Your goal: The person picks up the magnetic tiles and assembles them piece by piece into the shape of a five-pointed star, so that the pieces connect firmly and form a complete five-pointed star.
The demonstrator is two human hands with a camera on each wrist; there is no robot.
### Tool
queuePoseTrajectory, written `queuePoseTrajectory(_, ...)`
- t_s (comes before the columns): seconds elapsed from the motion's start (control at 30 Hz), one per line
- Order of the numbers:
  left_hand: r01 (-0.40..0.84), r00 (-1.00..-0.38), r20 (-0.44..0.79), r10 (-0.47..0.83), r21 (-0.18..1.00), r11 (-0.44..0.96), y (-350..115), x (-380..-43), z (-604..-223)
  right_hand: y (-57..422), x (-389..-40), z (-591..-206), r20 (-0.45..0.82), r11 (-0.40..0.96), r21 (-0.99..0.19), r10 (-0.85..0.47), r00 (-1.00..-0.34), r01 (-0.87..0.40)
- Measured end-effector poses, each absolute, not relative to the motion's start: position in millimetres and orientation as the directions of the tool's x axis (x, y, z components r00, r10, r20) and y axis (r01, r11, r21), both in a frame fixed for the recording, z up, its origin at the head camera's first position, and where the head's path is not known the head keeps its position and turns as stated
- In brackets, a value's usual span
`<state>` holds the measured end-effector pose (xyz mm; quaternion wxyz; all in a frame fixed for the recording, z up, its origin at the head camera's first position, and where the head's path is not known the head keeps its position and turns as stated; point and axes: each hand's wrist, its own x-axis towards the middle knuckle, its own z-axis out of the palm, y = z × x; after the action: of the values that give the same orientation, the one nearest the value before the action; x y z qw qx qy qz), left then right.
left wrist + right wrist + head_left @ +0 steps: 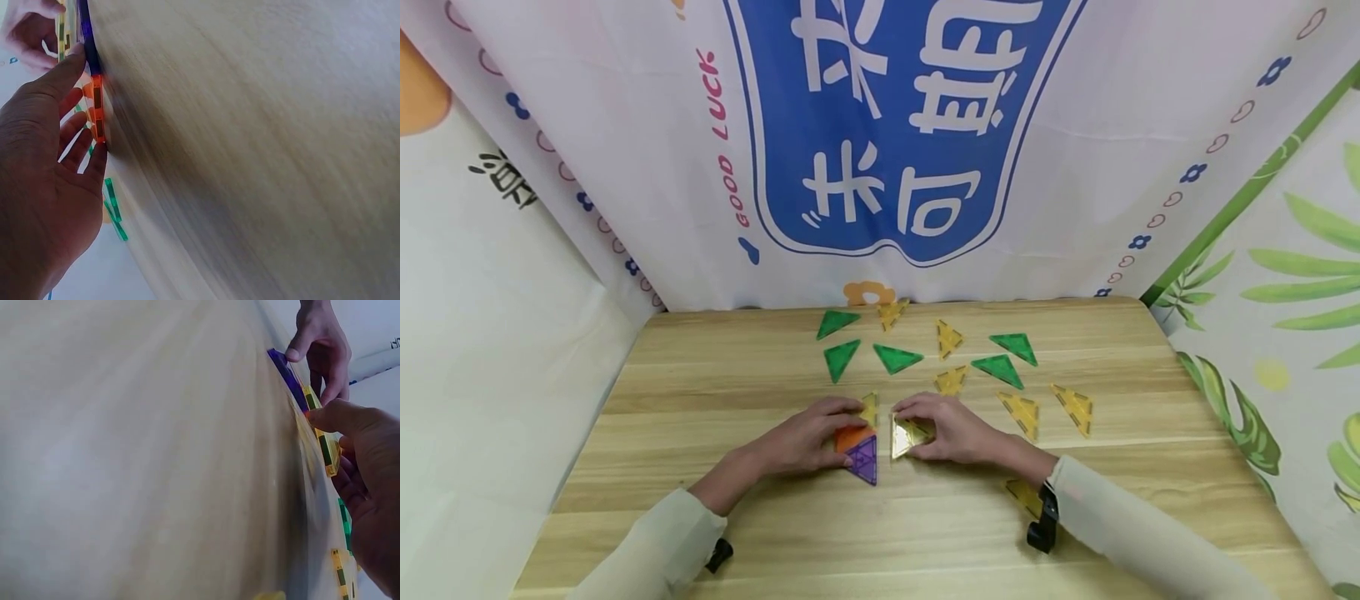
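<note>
Near the middle of the table, my left hand (811, 437) holds a group of flat triangular magnetic tiles lying edge to edge. Its thumb is on the purple tile (865, 460), and the fingers lie along the orange tile (852, 437). A yellow tile (870, 410) shows past the fingertips at the far end of this group. Just to the right, with a small gap between, my right hand (953, 429) pinches a translucent yellow triangular tile (325, 450) between thumb and fingers. That tile faces the group and looks raised off the wood in the right wrist view.
Green triangular tiles (898, 359) and yellow ones (950, 339) lie scattered toward the back of the wooden table (715, 358). More yellow tiles (1073, 408) lie at the right, one (1024, 497) partly under the right forearm. A printed curtain (1060, 242) hangs behind the back edge.
</note>
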<state>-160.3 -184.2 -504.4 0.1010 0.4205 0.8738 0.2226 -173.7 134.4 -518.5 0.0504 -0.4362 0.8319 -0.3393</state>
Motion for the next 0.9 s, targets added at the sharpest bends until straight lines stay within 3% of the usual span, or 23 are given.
queuePoseTrajectory(0.37, 0.677, -0.626, 0.006, 0.780, 0.501, 0.539, -184, -160, -502, 122, -193, -519, 0.161, 0.462, -0.590, -0.736, -0.657, -0.662)
queuePoseTrajectory(0.6, 0.728, -0.582, 0.099, 0.807, 0.506, 0.463, -189, -164, -512, 116, -202, -521, 0.148, 0.472, -0.579, -0.741, -0.655, -0.665)
queuePoseTrajectory(0.9, 0.670, -0.626, -0.013, 0.780, 0.503, 0.546, -185, -161, -503, 113, -208, -523, 0.145, 0.466, -0.588, -0.743, -0.653, -0.661)
